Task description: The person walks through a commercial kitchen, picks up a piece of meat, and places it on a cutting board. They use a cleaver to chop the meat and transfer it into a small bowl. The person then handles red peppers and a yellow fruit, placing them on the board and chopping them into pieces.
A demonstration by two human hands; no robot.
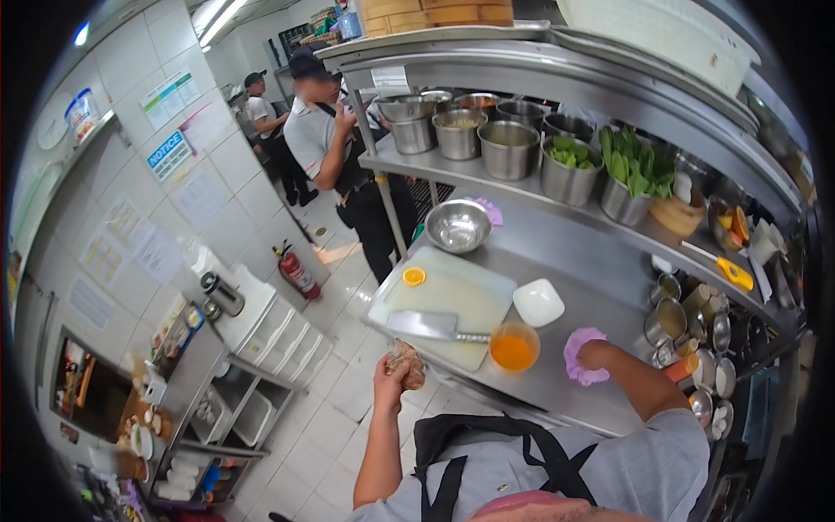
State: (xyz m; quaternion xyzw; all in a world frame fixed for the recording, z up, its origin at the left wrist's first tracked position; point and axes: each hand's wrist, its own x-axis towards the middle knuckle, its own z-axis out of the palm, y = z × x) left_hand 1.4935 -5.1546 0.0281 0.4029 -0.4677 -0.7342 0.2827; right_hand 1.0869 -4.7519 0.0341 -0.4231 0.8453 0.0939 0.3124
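Observation:
My left hand [389,384] is raised in front of the counter's front edge, fingers closed on a brown, mottled, flattish piece [409,364] whose kind I cannot make out. On the steel counter to the right, my right hand [600,354] presses into a crumpled light purple cloth [575,349]; its fingers are partly hidden in the folds. Between the hands lies a white cutting board [461,283] with a cleaver [424,325] and a cut orange citrus half [414,277]. A tub of orange liquid [513,348] stands by the cleaver's handle, near a white square bowl [538,303].
A steel mixing bowl [457,226] sits behind the board. Above the counter, a steel shelf [487,178] carries several metal pots, some with leafy greens [637,165], and a yellow-handled tool [735,273]. Co-workers [323,130] stand beyond the counter's left end. A fire extinguisher [297,271] stands by the wall.

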